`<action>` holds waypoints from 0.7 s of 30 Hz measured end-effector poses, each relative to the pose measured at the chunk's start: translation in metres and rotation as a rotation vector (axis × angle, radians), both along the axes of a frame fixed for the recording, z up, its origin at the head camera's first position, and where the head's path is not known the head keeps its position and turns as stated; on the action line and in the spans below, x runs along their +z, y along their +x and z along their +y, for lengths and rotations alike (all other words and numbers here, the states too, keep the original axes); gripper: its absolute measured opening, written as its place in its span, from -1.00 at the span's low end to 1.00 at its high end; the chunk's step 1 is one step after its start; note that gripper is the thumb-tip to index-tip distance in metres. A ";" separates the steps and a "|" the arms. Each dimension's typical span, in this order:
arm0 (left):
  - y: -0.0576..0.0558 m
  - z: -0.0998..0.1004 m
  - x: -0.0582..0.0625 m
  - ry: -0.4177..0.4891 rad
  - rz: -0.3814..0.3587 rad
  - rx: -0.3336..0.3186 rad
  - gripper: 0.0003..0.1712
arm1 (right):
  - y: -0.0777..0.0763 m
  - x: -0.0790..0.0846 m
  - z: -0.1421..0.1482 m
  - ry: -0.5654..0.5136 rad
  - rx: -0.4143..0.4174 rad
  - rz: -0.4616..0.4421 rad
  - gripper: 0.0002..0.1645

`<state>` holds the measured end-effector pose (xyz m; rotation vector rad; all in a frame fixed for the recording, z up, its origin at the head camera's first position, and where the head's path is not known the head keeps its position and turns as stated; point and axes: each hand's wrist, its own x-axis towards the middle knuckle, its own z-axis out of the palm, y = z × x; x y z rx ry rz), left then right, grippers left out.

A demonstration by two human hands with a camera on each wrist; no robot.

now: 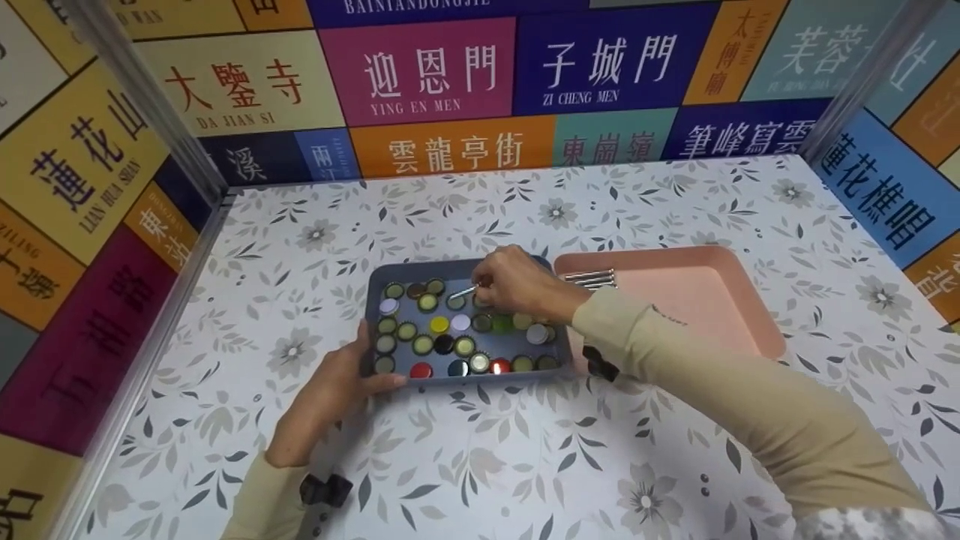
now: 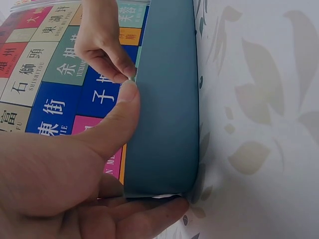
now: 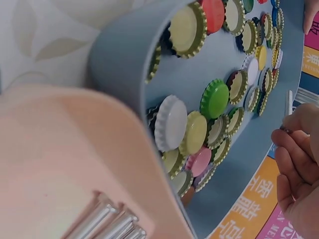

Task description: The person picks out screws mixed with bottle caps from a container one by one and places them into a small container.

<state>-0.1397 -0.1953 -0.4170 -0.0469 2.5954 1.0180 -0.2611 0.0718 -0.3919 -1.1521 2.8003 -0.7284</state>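
Note:
A blue-grey tray (image 1: 561, 300) stands on the table with many bottle caps (image 1: 423, 344) scattered in it, some face up and others showing their lined undersides. My right hand (image 1: 517, 281) is over the tray's back part and pinches a silver bolt (image 1: 463, 292) by its head. In the right wrist view the bolt (image 3: 288, 102) points up from between thumb and fingers. The left hand (image 1: 336, 382) holds the tray's front left corner, thumb along the front wall and fingers at the left side. Close up, the tray wall (image 2: 164, 109) lies against that hand.
A pink tray (image 1: 757, 315) adjoins the blue-grey one on the right. Several silver bolts (image 1: 592, 280) lie together at its left side. A flower-patterned cloth (image 1: 300, 465) covers the table, and panels with Chinese lettering (image 1: 427, 71) stand behind and at both sides.

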 end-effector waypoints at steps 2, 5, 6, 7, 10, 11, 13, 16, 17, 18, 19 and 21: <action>0.000 0.000 0.000 -0.001 0.001 -0.002 0.29 | 0.001 0.000 0.003 -0.006 -0.012 -0.006 -0.82; 0.001 -0.001 0.000 -0.007 0.011 -0.009 0.28 | 0.001 -0.002 0.009 -0.029 -0.010 0.010 -0.79; 0.002 -0.001 0.000 -0.011 0.018 -0.012 0.28 | 0.002 -0.003 0.011 -0.040 -0.008 0.015 -0.78; 0.003 -0.001 0.000 -0.015 0.024 -0.015 0.27 | 0.002 -0.004 0.013 -0.049 -0.005 0.023 -0.79; 0.004 -0.001 0.001 -0.020 0.038 -0.021 0.26 | 0.004 -0.006 0.020 -0.069 -0.001 0.038 -0.80; 0.005 -0.001 0.002 -0.021 0.041 -0.024 0.25 | 0.005 -0.007 0.023 -0.073 -0.006 0.037 -0.79; 0.005 0.000 0.002 -0.021 0.044 -0.026 0.25 | 0.007 -0.008 0.028 -0.078 -0.019 0.028 -0.78; 0.005 0.000 0.003 -0.027 0.044 -0.030 0.24 | 0.010 -0.010 0.037 -0.083 -0.050 0.012 -0.75; 0.005 0.000 0.003 -0.030 0.044 -0.032 0.24 | 0.011 -0.010 0.039 -0.085 -0.061 0.007 -0.75; 0.004 0.000 0.003 -0.030 0.045 -0.032 0.23 | 0.012 -0.011 0.042 -0.087 -0.073 -0.002 -0.75; 0.004 0.000 0.002 -0.028 0.042 -0.030 0.23 | 0.013 -0.011 0.044 -0.091 -0.083 -0.008 -0.75; 0.004 0.001 0.002 -0.024 0.043 -0.032 0.23 | 0.014 -0.011 0.049 -0.102 -0.091 -0.013 -0.76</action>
